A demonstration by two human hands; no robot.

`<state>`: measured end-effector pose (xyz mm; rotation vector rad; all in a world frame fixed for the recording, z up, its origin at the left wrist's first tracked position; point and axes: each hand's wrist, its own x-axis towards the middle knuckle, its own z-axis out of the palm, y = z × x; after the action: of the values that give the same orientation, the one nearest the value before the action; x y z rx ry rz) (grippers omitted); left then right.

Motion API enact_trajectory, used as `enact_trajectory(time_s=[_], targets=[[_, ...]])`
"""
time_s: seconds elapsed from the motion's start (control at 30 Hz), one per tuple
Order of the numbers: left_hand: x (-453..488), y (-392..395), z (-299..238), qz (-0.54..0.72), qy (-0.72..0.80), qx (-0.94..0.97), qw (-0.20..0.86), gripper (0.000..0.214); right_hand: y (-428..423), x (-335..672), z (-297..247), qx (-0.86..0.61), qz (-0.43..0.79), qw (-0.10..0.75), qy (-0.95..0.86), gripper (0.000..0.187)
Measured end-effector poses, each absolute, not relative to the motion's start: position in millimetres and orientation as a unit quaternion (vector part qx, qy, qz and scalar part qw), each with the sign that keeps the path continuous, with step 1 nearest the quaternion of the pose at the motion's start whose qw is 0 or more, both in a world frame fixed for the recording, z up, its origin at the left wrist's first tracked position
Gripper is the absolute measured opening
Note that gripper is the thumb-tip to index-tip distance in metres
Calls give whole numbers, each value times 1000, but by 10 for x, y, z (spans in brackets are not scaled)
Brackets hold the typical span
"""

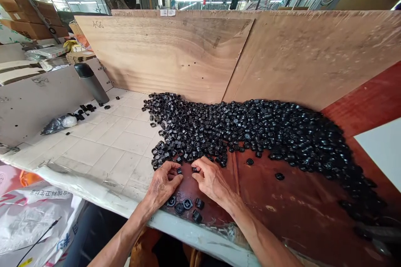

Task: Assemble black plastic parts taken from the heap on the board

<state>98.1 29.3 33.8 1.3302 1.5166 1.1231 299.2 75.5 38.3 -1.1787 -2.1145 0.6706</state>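
Between the thumb and fingers of my left hand (163, 181) is a small black plastic cap (179, 171). My right hand (210, 178) pinches another black cap (194, 170), a short way to the right of the first. Both hands are over the dark red board (260, 187), just in front of a large pile of black caps (247, 129). Several loose caps (187, 204) lie between my wrists near the front edge, some with their round face up and some on their side. My fingertips partly hide the two held caps.
A grey bottle (92, 83) with a black lid leans at the back left. Nearby are a clear plastic bag (56, 125) and several black pieces (87, 109) on the pale tiled surface (122, 150). A tall plywood panel (169, 54) stands behind the pile.
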Motion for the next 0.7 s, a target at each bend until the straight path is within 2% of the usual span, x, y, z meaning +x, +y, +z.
enact_trajectory(time_s=[0.17, 0.27, 0.37, 0.5, 0.57, 0.7], targets=[[984, 290, 346, 438, 590, 553, 392, 22, 764, 2997, 334, -427, 252, 273, -824, 22], [982, 280, 336, 445, 576, 554, 404, 21, 763, 2997, 357, -446, 274, 280, -804, 26], [979, 270, 341, 461, 553, 544, 430, 20, 749, 2999, 454, -451, 361, 317, -752, 29], [974, 256, 359, 494, 513, 528, 463, 22, 736, 2996, 581, -396, 484, 339, -703, 18], [974, 251, 364, 507, 489, 530, 472, 21, 737, 2990, 605, -380, 537, 352, -665, 21], [977, 252, 366, 522, 461, 529, 485, 20, 737, 2986, 623, -395, 579, 376, -606, 23]])
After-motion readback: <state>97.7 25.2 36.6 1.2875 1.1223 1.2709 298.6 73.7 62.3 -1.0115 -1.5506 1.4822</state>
